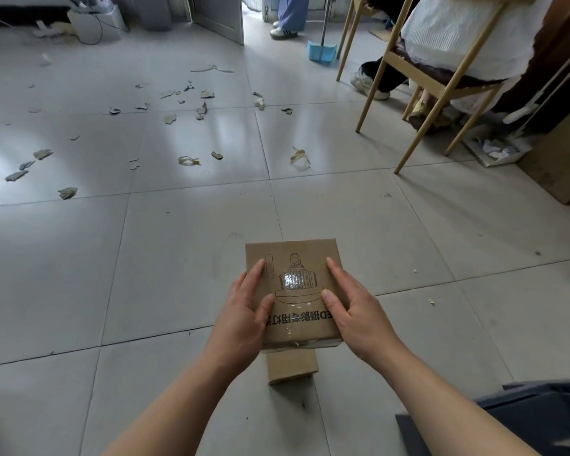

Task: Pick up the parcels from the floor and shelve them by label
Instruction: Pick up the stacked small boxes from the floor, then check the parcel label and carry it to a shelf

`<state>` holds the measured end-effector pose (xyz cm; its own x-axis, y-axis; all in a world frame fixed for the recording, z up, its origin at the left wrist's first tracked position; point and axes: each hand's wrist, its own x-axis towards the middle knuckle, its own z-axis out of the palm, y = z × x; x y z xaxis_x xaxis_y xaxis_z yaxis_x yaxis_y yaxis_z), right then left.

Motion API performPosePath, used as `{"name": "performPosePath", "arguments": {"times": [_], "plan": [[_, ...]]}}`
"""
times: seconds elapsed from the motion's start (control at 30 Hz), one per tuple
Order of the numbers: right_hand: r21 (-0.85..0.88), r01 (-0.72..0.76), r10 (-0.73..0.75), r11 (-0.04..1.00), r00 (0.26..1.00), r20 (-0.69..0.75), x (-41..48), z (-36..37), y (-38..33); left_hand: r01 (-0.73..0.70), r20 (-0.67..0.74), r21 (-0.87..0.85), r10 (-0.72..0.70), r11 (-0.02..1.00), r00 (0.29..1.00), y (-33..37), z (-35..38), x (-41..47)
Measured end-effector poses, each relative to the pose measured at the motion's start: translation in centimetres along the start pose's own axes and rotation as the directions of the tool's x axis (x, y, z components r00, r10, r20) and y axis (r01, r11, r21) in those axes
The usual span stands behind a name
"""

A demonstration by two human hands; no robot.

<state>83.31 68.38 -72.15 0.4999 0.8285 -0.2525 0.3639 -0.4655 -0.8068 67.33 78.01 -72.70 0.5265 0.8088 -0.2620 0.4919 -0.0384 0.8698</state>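
A brown cardboard parcel (295, 261) with a printed lamp drawing and clear tape is held above the tiled floor, low in the middle of the head view. My left hand (244, 314) grips its left side, thumb on top. My right hand (356, 311) grips its right side, thumb on the printed face. A second, smaller cardboard parcel (292, 365) lies on the floor directly beneath the held one, mostly hidden by it.
Torn cardboard scraps (185, 103) litter the floor at the far left and centre. A person sits on a wooden chair (441, 87) at the upper right. Another person's legs (290, 14) stand by a doorway, near a blue dustpan (321, 52). A dark grey bin (524, 419) is at bottom right.
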Motion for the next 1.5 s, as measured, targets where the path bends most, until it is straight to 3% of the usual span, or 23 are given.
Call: {"name": "performPosePath", "arguments": {"times": [0.8,1.2,1.5], "plan": [[-0.079,0.095,-0.098,0.992,0.995,-0.029,-10.9,-19.6,-34.1,-0.088,0.031,0.045,0.087,0.995,0.996,32.9,-19.5,-9.8],[-0.093,0.170,-0.176,0.981,0.983,-0.052,-19.0,-25.9,-45.5,-0.169,-0.019,0.135,0.173,0.976,0.985,45.4,-26.4,-19.1],[-0.133,0.204,-0.210,0.970,0.977,-0.031,-24.6,-27.8,-50.3,-0.177,-0.054,0.129,0.185,0.976,0.981,49.4,-28.9,-25.4]]}}
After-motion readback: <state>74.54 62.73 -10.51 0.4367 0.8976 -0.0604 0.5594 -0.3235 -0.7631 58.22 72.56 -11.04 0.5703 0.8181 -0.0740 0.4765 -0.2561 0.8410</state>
